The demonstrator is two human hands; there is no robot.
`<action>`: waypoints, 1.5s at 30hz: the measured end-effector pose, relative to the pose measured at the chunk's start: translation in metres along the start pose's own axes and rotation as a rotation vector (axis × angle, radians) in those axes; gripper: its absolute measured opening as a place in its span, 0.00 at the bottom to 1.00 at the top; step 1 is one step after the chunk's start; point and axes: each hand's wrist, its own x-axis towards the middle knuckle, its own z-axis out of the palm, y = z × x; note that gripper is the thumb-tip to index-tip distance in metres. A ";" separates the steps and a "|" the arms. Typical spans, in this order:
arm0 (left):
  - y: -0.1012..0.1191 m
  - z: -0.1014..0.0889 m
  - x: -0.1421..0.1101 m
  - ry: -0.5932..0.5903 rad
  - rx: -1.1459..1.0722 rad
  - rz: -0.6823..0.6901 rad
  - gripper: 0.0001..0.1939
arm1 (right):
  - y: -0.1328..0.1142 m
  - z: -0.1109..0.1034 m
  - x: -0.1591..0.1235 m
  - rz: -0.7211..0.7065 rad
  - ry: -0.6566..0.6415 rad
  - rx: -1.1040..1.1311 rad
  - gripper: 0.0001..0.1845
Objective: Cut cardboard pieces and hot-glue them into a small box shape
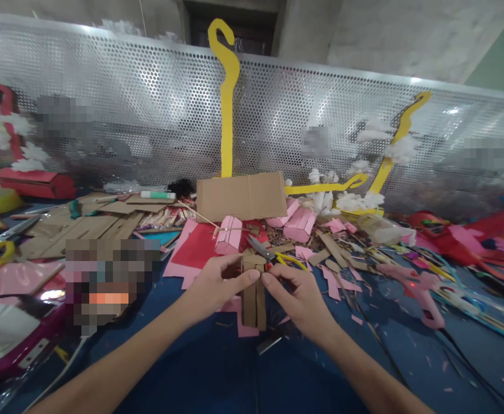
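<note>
A folded piece of brown cardboard [253,305] with long creases stands out below my fingers at the middle of the table. My left hand [219,284] is closed on its upper left side, thumb pressed on top. From the other side my right hand [292,293] pinches its upper right edge, the two thumbs nearly meeting. Just behind the fingers lie scissors [290,260] with yellow handles, their blades pointing back and left. Small folded pink paper boxes [228,234] sit farther back, one on a red sheet [195,244].
A pink glue gun [422,287] with a black cord lies at right. Behind stands a cardboard box [242,196] below a tall yellow hook shape [226,115]. Cardboard strips [88,227] and a glue stick [157,195] lie left. A perforated metal panel [157,109] closes the back.
</note>
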 end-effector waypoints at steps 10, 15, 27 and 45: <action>0.000 0.005 0.002 0.066 -0.061 0.022 0.25 | -0.001 0.003 -0.001 0.020 0.032 -0.009 0.19; 0.001 0.010 0.003 0.139 -0.147 -0.010 0.24 | -0.003 0.005 -0.001 0.015 0.038 -0.011 0.19; 0.012 0.001 0.004 0.403 -0.221 -0.117 0.23 | -0.008 0.006 0.000 0.052 -0.109 -0.047 0.16; 0.009 -0.002 0.004 0.373 -0.191 -0.119 0.23 | -0.006 0.008 -0.001 0.095 -0.118 -0.093 0.15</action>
